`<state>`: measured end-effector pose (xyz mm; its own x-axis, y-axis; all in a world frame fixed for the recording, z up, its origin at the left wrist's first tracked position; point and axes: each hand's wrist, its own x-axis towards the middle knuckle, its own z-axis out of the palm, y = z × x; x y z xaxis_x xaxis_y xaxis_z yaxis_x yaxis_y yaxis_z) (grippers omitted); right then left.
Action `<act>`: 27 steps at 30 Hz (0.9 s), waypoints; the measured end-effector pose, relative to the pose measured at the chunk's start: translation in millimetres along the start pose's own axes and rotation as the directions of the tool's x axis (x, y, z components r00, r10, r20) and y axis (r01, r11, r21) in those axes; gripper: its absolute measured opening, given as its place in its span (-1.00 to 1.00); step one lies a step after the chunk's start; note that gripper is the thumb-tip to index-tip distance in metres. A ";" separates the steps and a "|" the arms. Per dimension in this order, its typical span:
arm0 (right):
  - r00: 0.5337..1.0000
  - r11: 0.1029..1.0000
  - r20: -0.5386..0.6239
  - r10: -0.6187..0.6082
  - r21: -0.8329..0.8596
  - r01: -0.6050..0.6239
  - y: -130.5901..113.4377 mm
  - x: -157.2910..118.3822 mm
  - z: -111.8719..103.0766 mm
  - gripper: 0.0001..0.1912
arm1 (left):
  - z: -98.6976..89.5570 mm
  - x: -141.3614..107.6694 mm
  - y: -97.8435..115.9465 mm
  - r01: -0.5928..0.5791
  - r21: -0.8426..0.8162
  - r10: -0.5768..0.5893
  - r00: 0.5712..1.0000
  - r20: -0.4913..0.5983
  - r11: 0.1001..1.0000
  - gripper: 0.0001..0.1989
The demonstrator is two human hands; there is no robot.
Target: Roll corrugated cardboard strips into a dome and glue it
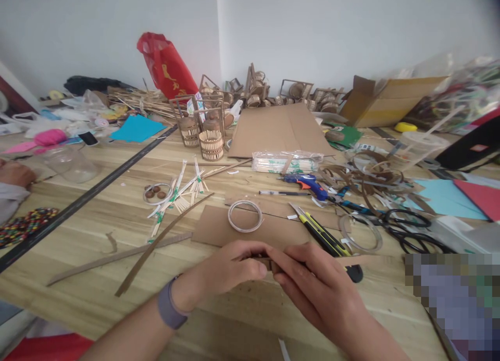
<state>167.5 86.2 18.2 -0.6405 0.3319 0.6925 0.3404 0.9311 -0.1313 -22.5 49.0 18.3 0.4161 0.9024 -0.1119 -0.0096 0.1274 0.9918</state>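
Observation:
My left hand (228, 270), with a grey band on its wrist, and my right hand (318, 277) meet over the near part of the table. Both are closed around a small brown cardboard strip (270, 264), mostly hidden by my fingers. Just beyond them lies a flat cardboard piece (213, 225) with a ring of tape-like strip (245, 216) on it. Right of my right hand are yellow-and-black utility knives (322, 233). Two long brown strips (164, 231) lie to the left.
Behind are a blue glue gun (308, 184), wrapped sticks (287, 163), small stick baskets (211, 145) and a large cardboard sheet (277, 129). Black scissors (410, 231) and tangled brown strips (367, 173) lie right. Another person's hand (15, 173) is at far left, near a clear jar (74, 163).

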 end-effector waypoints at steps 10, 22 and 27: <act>0.999 1.000 0.025 -0.024 0.002 0.024 -1.1 1.0 0.3 -0.73 | -1.6 -2.5 -6.1 -0.039 0.094 0.040 0.999 -0.011 0.995 -0.70; 1.000 0.997 0.009 -0.018 0.070 0.018 -5.6 1.0 3.7 -0.75 | 1.9 -4.9 -5.9 -0.016 0.138 0.028 0.996 -0.082 0.990 -0.66; 0.988 0.996 -0.136 0.075 0.067 -0.066 -7.9 -4.1 6.9 -0.78 | 6.1 -8.8 -2.8 -0.048 0.054 0.053 0.994 -0.097 0.997 -0.59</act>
<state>162.7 78.6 11.5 -0.5139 0.3770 0.7706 0.3350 0.9151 -0.2243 -20.5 38.2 16.8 0.3251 0.9435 -0.0642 0.0196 0.0612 0.9979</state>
